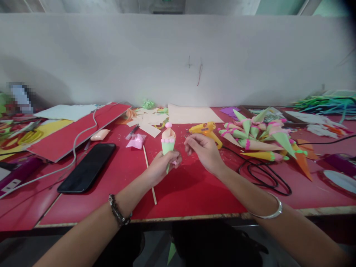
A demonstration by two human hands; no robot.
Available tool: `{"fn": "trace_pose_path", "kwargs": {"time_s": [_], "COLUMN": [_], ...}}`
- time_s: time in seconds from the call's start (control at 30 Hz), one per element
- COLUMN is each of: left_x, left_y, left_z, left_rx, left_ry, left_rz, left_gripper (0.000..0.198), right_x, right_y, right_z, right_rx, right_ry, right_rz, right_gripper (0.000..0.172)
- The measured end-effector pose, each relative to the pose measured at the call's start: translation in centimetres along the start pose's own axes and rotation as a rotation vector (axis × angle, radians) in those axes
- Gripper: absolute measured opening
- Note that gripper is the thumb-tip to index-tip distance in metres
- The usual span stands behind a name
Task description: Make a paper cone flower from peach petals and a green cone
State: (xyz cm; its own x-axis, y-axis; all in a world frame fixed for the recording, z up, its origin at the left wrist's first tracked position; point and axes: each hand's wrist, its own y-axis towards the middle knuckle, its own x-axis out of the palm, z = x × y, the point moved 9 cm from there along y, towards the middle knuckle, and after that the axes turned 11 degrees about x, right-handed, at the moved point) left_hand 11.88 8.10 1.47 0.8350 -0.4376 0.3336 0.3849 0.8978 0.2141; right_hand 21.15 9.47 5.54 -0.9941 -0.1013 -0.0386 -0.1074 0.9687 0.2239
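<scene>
My left hand (164, 165) is wrapped around a paper ice cream cone (168, 144), held upright over the table. The cone has a light green wrapper, a pink bobbled rim, a peach swirl and a pink ball on top. Its lower part is mostly covered by my fingers. To the right, apart from the cone, my right hand (205, 151) is closed with its fingertips drawn together; whether something small is between them is hidden. Just behind that hand lies a yellow glue gun (205, 128). A thin wooden stick (150, 176) rests beside my left hand.
Several finished paper cones (254, 133) are piled at right, near a looped black cable (265, 181). A black phone (87, 168), a red board (83, 128) and a white cable (75, 142) occupy the left. Pink material in a bag (136, 141) and peach sheets (191, 114) lie behind.
</scene>
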Motion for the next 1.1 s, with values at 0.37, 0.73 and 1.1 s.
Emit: {"fn": "trace_pose_path", "kwargs": {"time_s": [0.37, 0.73, 1.1], "left_x": [2.0, 3.6, 4.0], "left_y": [-0.7, -1.4, -1.5], "left_z": [0.0, 0.6, 0.6], "left_rx": [-0.086, -0.107, -0.112], "left_ry": [-0.137, -0.209, -0.199], "left_rz": [-0.198, -0.346, -0.397], "left_gripper": [0.028, 0.025, 0.025], "right_x": [0.2, 0.6, -0.4], "right_y": [0.0, 0.2, 0.3], "right_z": [0.4, 1.0, 0.5], "right_rx": [0.075, 0.126, 0.047], "right_ry": [0.012, 0.101, 0.024], "right_rz": [-0.013, -0.045, 0.046], "right_gripper": [0.016, 0.014, 0.011]}}
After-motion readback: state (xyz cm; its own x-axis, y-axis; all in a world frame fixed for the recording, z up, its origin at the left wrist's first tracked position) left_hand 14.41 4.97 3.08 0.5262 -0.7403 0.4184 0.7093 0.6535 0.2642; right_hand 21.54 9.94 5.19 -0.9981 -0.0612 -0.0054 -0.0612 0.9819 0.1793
